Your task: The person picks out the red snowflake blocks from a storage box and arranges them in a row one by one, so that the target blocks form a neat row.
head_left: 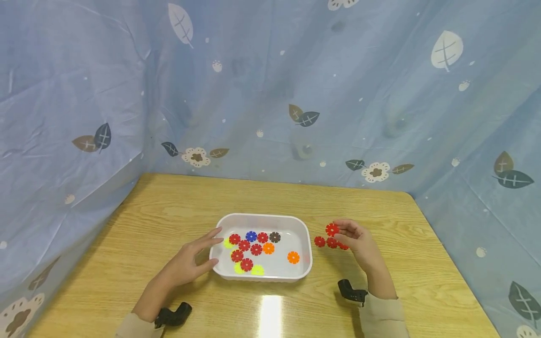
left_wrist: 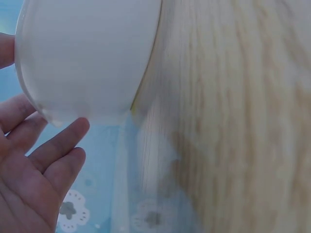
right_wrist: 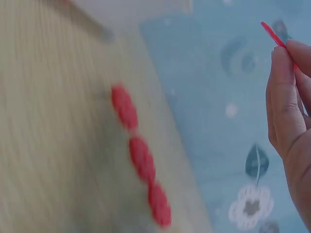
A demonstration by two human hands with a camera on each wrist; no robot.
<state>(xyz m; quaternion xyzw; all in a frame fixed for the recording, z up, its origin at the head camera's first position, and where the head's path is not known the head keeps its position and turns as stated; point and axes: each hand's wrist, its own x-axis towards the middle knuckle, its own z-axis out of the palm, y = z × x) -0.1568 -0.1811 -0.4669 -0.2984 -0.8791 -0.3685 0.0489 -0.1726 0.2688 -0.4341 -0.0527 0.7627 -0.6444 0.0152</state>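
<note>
The head view looks forward and down across the tabletop (head_left: 177,202); the left wrist's, turned sideways, faces the tray (left_wrist: 92,58) closely; the right's, tilted, shares the red discs (right_wrist: 142,159) with the head's.

A red notched snowflake disc (head_left: 331,229), thin and flat, is pinched upright between the fingertips of the right-hand grip (head_left: 356,239), raised off the worktop (head_left: 203,197). Below it, three matching red snowflake discs (head_left: 319,241) lie close together in a line, the farthest right partly hidden in the head view. A white plastic tray (head_left: 279,268), shallow with rounded corners, stands to their left, the left-hand grip (head_left: 192,258) spread at its near end. Inside lie more red discs (head_left: 256,249), some overlapping yellow ones (head_left: 257,270), plus one blue (head_left: 251,236), one dark brown (head_left: 274,237) and two orange (head_left: 293,257).
</note>
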